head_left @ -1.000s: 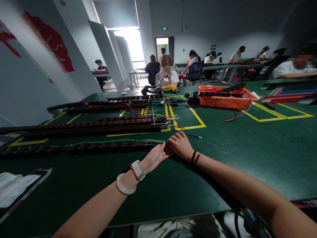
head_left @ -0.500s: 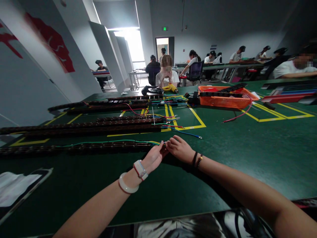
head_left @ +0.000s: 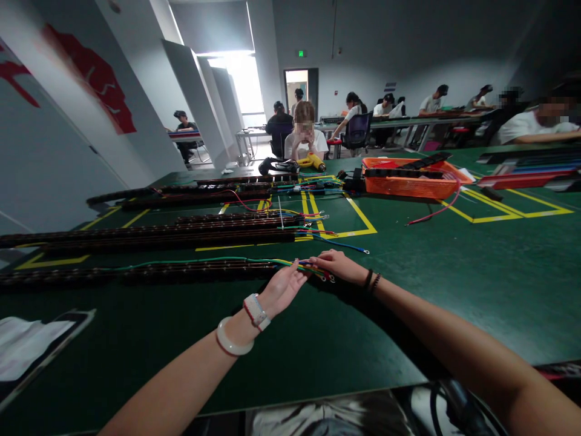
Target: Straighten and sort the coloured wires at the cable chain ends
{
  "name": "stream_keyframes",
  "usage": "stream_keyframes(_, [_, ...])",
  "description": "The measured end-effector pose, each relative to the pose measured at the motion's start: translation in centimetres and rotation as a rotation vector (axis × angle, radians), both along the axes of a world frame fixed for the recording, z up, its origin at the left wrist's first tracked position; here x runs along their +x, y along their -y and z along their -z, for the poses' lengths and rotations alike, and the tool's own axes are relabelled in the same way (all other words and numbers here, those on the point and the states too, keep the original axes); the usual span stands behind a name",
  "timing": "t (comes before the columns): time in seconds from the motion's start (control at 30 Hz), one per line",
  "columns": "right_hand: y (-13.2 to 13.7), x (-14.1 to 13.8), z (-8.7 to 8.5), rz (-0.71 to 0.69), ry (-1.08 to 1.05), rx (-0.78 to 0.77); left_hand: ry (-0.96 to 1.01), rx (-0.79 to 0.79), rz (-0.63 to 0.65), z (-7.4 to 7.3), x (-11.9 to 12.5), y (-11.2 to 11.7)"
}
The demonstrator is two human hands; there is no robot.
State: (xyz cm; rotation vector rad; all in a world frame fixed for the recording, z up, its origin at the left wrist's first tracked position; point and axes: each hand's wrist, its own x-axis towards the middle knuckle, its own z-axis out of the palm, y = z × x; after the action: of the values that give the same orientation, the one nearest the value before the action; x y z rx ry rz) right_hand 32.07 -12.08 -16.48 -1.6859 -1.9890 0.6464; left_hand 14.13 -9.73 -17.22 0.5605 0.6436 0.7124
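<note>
We list, from the left, along the green table (head_left: 149, 327):

White sheet (head_left: 31, 348): crumpled, lying on a dark flat panel at the near left corner.

Near strip (head_left: 181, 270): long, dark, lying across the table, nearest us of the strips; a green wire (head_left: 200, 260) runs along its top towards our hands.

Middle strips (head_left: 149, 233): several, dark, side by side beyond the near strip, coloured wire ends at their right.

Far strips (head_left: 200, 189): dark, further back, with a loose red loop in front.

White bangle (head_left: 233, 337) and watch (head_left: 256, 312): both on our left wrist.

Left hand (head_left: 282, 290): palm turned up, fingers nearly straight, thumb laid over; a narrow gap, with the wires held in it.

Yellow tool (head_left: 312, 161): at the table's far edge, before a seated person (head_left: 306, 140).

Wires (head_left: 314, 270): green, yellow and others, leaving the right end of the near strip, ring terminals (head_left: 324, 278) below our right fingers.

Right hand (head_left: 338, 266): palm down, fingertips drawn together on the wires, close beside the left; two dark bands at the wrist.

Orange basket (head_left: 403, 188): holding dark pieces, a red wire (head_left: 433, 215) trailing from it.

Coloured strips (head_left: 531, 180): stacked at far right, blurred.
</note>
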Motion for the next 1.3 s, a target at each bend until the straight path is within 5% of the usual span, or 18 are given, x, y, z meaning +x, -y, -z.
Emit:
stream_keyframes(0.23, [0.4, -0.9, 0.2, -0.08, -0.032, -0.1, -0.007, 0.053, 0.052, -0.3, -0.3, 0.3])
stream_keyframes(0.47, [1.2, -1.7, 0.3, -0.109, 0.41, 0.38, 0.037, 0.096, 0.084, 0.1, -0.3, 0.6])
stream_keyframes(0.67, [1.8, -2.6, -0.1, -0.196, 0.75, 0.601, 0.063, 0.133, 0.048, 0.1, -0.1, 0.8])
stream_keyframes(0.97, [2.5, 1.7, -2.3, -0.431, 0.582, 0.717, 0.033, 0.141, 0.09, 0.4, -0.3, 0.5])
stream_keyframes(1.13, [2.6, 2.3, -2.2, -0.695, 0.698, 0.857, 0.025, 0.12, 0.085, 0.5, -0.3, 0.4])
stream_keyframes(1.3, [2.5, 2.2, -1.7, -0.757, 0.785, 0.887, 0.006, 0.122, 0.059, 0.3, -0.4, 0.6])
